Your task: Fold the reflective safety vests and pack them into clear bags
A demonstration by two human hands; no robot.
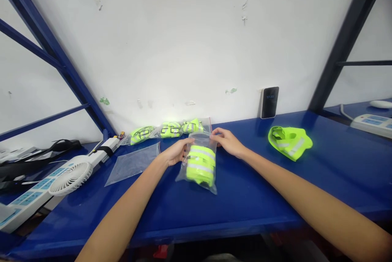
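A clear zip bag (200, 136) holds a folded neon-yellow reflective strap (200, 166) with silver stripes. My left hand (178, 152) pinches the bag's upper left edge, thumb on the front face. At the upper right corner, near the bag's mouth, the fingers of my right hand (226, 141) are closed on it. The bag hangs upright, tilted toward me, just over the blue table. Whether its seal is fully closed cannot be made out. To the left lies a flat clear bag (134, 164). Another neon reflective strap (290, 143) lies loose and crumpled to the right.
Several bagged neon straps (170, 129) lie along the wall at the back of the blue table (245, 196). A white power strip (33, 190) and a small white fan (71, 178) are at the left. A dark-screened device (269, 103) leans against the wall.
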